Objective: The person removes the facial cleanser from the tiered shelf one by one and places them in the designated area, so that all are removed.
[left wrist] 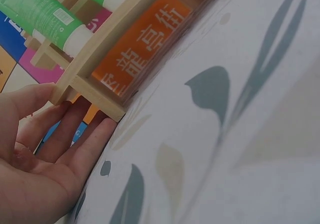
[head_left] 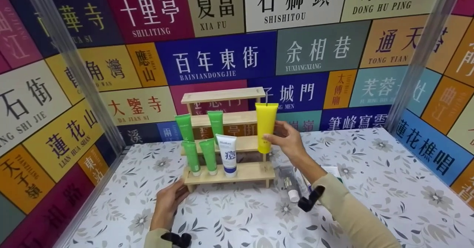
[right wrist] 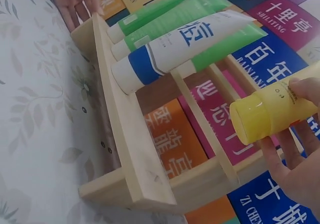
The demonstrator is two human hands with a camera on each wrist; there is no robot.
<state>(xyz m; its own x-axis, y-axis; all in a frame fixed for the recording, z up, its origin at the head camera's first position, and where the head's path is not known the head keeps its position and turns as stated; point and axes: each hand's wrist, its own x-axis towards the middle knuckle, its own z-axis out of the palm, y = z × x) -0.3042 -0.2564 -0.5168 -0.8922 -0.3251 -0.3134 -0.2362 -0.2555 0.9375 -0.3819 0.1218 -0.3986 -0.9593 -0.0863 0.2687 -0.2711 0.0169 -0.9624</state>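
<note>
My right hand pinches a yellow squeeze tube, cap down, at the right side of a stepped wooden rack. In the right wrist view the yellow tube's cap is over the rack's steps, with the thumb on one side and fingers on the other. My left hand holds the lower left corner of the rack, its thumb and fingers around the end leg. On the bottom step stand two green tubes and a white tube with a blue cap. Two more green tubes stand higher up.
Right of the rack, a clear plastic packet with a small tube lies on the flower-patterned tabletop, partly behind my right forearm. Colourful sign-covered walls rise behind and at both sides, with clear corner posts.
</note>
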